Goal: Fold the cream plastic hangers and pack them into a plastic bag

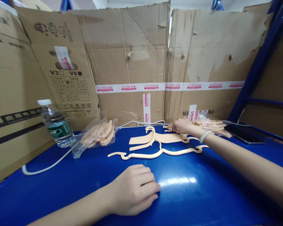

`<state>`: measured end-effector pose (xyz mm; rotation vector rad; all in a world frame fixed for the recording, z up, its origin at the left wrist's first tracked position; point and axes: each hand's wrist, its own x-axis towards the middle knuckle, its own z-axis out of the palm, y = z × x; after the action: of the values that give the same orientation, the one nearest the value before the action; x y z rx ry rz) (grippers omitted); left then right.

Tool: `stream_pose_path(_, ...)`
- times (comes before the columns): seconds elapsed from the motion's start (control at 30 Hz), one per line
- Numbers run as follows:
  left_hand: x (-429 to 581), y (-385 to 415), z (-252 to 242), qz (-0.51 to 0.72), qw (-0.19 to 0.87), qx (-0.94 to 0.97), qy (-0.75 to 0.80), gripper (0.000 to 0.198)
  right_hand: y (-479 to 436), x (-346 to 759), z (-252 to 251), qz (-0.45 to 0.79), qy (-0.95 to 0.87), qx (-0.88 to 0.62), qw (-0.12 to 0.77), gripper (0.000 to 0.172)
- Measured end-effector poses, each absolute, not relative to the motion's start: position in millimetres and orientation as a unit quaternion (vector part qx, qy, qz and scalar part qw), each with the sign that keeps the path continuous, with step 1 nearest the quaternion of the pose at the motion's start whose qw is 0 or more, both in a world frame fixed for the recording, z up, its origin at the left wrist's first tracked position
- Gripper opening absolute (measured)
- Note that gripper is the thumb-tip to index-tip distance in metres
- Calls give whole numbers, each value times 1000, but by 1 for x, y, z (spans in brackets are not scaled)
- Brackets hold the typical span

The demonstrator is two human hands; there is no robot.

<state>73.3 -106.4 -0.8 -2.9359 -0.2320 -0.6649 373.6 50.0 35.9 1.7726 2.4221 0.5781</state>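
My left hand point(138, 190) rests on the blue table near the front, its fingers curled and pressed together with nothing showing in them. Farther back, my right hand point(182, 125), with a beaded bracelet on the wrist, is closed at a small pile of cream plastic hanger parts point(168, 128); its fingertips are partly hidden. Between the hands lies a cream hanger point(146, 155) laid out with hooked arms at both ends. Right behind it, several hanger arms with hooks point(141, 138) lie lined up, and more straight arms point(169, 137) lie to their right.
A clear bag of cream parts point(97, 135) lies left, beside a water bottle point(58, 125). Another bag of parts point(212, 125) and a dark phone point(244, 134) lie right. Cardboard sheets point(132, 62) wall off the back. A white cable point(44, 171) crosses the table's left side.
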Motion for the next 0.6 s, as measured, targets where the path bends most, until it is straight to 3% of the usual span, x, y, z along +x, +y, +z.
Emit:
stream_pose_path(0.23,75,-107,-1,-241,39,-966,-84,15,26,385,54,258,816,512,-80,18)
stream_pose_path(0.33,76,-111,2,-258,-29,-957,-131,16,2,382,57,247,819,478,-201,9)
stream_pose_path(0.4,77,-114,5,-261,-84,-949,-156,17,-20,372,54,169,812,414,-374,6)
stream_pose_path(0.47,78,-116,8,-262,-146,-937,-178,18,-43,359,51,55,800,366,-472,10)
stream_pose_path(0.6,81,-118,10,-246,-309,-882,-257,28,-79,333,41,-219,759,342,-509,17)
